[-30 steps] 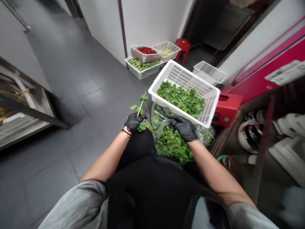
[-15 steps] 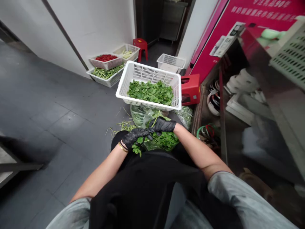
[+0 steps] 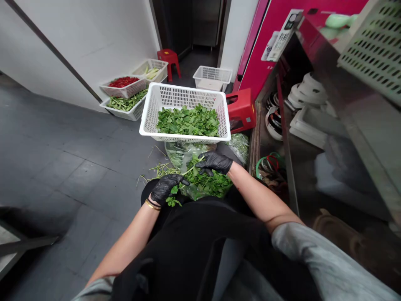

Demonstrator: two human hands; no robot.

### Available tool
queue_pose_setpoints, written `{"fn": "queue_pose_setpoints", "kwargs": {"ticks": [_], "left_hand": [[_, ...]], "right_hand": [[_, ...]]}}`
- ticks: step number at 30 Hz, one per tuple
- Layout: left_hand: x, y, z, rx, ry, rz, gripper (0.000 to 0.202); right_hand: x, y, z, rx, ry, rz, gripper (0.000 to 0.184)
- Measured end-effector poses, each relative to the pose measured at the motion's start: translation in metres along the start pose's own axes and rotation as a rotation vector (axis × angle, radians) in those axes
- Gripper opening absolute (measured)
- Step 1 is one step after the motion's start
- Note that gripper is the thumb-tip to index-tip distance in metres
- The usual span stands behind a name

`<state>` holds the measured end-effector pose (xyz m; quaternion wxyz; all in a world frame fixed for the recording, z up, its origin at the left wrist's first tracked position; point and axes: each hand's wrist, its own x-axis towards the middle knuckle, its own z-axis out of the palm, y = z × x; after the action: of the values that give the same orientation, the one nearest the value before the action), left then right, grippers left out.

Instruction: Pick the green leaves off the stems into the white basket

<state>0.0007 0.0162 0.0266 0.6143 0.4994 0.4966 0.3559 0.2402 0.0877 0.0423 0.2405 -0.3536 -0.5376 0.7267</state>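
Observation:
Both my hands wear black gloves. My left hand is closed round a small bunch of green leaves just above my lap. My right hand pinches a thin green stem over a clear plastic bag of leafy greens on the floor. Just beyond the bag stands a white plastic basket half filled with picked green leaves.
Bare stems litter the grey tile floor left of the bag. White baskets of red chillies and green pods sit by the wall, with an empty basket and red stools nearby. A steel shelf unit holding bowls stands at right.
My view swung right, then settled. My left hand lowered its sprig to my lap; my hands met over the bag, then drew apart, the right holding a stem.

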Motion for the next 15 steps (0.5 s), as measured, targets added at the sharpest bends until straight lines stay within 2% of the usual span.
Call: {"fn": "queue_pose_setpoints", "kwargs": {"ticks": [4, 6, 8, 11, 13, 15], "left_hand": [[0.0, -0.006, -0.016, 0.069, -0.009, -0.027, 0.031], [-0.001, -0.01, -0.024, 0.124, 0.035, -0.062, 0.032], [-0.001, -0.012, -0.029, 0.193, 0.102, -0.098, 0.033], [0.0, -0.012, -0.028, 0.292, 0.177, -0.119, 0.037], [-0.001, -0.012, -0.025, 0.329, 0.218, -0.107, 0.04], [-0.002, -0.012, -0.022, 0.343, 0.244, -0.089, 0.042]], "right_hand": [[-0.01, -0.003, -0.016, 0.052, 0.062, -0.003, 0.04], [-0.017, -0.002, -0.026, 0.137, 0.176, -0.091, 0.042], [-0.02, -0.004, -0.028, 0.112, 0.315, -0.18, 0.044], [-0.01, -0.008, -0.015, -0.259, 0.419, -0.179, 0.047], [0.002, -0.01, -0.002, -0.621, 0.417, -0.158, 0.047], [0.015, -0.008, 0.009, -0.916, 0.347, -0.137, 0.042]]}}
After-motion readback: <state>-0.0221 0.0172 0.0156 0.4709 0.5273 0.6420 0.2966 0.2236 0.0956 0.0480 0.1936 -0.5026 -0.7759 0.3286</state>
